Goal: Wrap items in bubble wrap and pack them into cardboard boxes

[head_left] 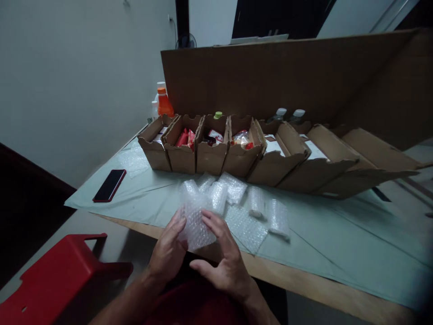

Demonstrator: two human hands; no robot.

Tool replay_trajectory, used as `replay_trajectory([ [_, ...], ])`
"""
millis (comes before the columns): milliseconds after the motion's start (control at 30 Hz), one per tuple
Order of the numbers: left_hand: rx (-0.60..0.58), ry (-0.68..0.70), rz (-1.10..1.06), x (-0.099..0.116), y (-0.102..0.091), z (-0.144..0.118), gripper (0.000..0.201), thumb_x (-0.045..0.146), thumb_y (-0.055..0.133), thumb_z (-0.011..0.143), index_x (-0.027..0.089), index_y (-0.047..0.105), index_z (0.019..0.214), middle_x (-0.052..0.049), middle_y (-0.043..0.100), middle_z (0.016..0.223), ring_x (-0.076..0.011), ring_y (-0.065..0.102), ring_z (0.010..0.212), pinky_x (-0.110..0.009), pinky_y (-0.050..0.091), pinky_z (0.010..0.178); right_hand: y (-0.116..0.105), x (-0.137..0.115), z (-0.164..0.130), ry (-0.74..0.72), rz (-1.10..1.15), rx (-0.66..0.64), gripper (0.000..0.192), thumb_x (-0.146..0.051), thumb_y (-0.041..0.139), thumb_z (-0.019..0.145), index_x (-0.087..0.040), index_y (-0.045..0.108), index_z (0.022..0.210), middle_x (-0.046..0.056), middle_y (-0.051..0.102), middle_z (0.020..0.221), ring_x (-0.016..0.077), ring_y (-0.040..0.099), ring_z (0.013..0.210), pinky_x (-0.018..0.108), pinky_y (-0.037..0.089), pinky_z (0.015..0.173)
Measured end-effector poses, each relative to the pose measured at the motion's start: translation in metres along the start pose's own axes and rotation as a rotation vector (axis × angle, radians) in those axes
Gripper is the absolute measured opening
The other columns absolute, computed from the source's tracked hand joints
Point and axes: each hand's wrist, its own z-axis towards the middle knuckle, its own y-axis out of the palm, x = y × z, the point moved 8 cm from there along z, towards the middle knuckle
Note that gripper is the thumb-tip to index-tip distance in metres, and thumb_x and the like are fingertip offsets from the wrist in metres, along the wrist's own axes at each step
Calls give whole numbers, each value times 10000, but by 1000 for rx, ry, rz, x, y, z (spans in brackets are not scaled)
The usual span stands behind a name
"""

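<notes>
Both hands close around a bubble-wrap bundle (195,223) held just above the table's (304,282) near edge: the left hand (168,253) cups its side, and the right hand (226,262) lays its fingers over the top. Whatever is wrapped inside is hidden, probably something small. Keeping the wrap taut and the loose edge pinned under the fingers should stop it unrolling.

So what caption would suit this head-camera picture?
Both hands, left hand and right hand, hold a bubble-wrap bundle before a row of cardboard boxes.
</notes>
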Motion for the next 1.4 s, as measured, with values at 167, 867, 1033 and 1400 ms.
replay_trajectory([
  [167,-65,-139,-410,7,30,-9,326,431,725,841,202,758,1071,-71,746,1167,-256,693,1096,-352,587,903,-7,-21,-7,-188,-242,153,536,-30,587,891,-278,598,1367,98,647,1345,240,590,1263,439,499,1060],
  [867,15,-52,28,12,-82,3,685,446,829,635,107,664,1206,-74,789,905,-184,712,756,-261,533,709,-128,41,-68,496,-294,362,301,-482,655,753,-183,683,737,27,658,685,186,600,652,282,473,622],
  [1033,-1,-15,165,-5,-75,20,704,512,722,682,91,642,1240,-88,779,921,-213,699,805,-289,519,728,-134,53,-81,532,-431,332,320,-499,585,779,-192,645,712,13,616,648,176,568,616,269,451,598],
  [1400,162,170,718,-32,-87,58,786,529,580,739,117,527,1406,-88,733,972,-237,682,832,-351,527,767,-201,84,-95,467,-746,415,385,-463,530,881,-185,706,1082,121,745,1034,257,681,884,378,533,819],
])
